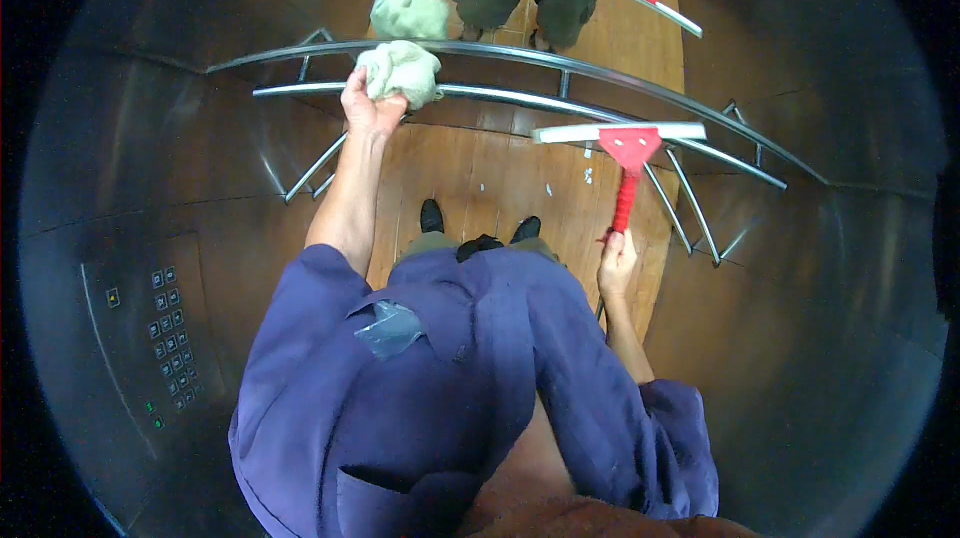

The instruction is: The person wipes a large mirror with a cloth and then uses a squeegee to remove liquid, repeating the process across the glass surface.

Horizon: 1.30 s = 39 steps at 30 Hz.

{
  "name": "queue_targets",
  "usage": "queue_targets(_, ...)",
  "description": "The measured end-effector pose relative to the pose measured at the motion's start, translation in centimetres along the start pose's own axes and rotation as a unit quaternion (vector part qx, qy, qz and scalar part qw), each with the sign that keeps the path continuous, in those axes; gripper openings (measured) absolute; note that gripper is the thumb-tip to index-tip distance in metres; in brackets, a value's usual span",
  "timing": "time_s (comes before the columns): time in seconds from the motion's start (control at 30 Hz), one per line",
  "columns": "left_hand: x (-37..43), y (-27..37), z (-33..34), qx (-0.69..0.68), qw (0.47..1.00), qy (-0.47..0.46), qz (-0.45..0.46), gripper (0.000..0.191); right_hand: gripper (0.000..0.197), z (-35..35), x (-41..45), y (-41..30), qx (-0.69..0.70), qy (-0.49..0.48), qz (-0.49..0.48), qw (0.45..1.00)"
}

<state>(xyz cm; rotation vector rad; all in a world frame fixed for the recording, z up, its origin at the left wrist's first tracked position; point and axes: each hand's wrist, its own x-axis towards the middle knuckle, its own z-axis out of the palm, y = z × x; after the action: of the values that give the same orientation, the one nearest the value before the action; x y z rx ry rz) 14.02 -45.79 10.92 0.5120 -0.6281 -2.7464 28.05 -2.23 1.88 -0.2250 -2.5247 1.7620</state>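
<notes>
My left hand [373, 107] grips a bunched pale green cloth [401, 71] at the metal handrail [510, 93]. Part of the rail is hidden behind the cloth; whether the cloth also touches the shiny wall I cannot tell. In my right hand [617, 262] is the red-wrapped handle of a squeegee [630, 148]. Its long pale blade is raised and overlaps the right part of the rail in view. The reflective wall mirrors both hands, the cloth and the squeegee above the rail.
Dark, shiny panels enclose this lift car. A button panel [171, 335] is on the left wall. More handrails [319, 166] run along the sides. Small white scraps [588, 176] lie on the wood-look floor [480, 155] ahead of my shoes [432, 215].
</notes>
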Motion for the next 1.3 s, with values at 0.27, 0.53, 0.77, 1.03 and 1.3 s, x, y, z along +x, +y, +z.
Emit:
queue_targets(0.27, -7.8, -0.3, 1.8, 0.079, 0.947, -0.173, -0.259, 0.049, 0.024, 2.8, 3.3, -7.9, -0.182, -0.235, -0.215, 0.930)
queue_targets(0.53, -8.4, 0.0, 1.6, 0.209, 0.908, -0.238, -0.273, 0.043, 0.024, 2.5, 1.4, -8.7, -0.198, -0.177, -0.197, 0.944)
queue_targets(0.77, -16.9, -1.9, 5.9, 0.215, 0.883, -0.296, -0.293, 0.058, 0.017, -5.3, -3.2, -7.0, -0.210, 0.052, -0.185, 0.959)
queue_targets(1.03, -17.5, -6.9, 5.3, 0.101, 0.967, -0.140, -0.186, 0.045, 0.015, -13.3, -1.6, -18.8, -0.019, 0.150, -0.312, 0.938)
queue_targets(1.3, -7.8, -3.9, 3.8, 0.047, 0.983, -0.089, -0.154, 0.037, 0.018, -12.9, 7.3, -42.9, 0.090, 0.162, -0.414, 0.891)
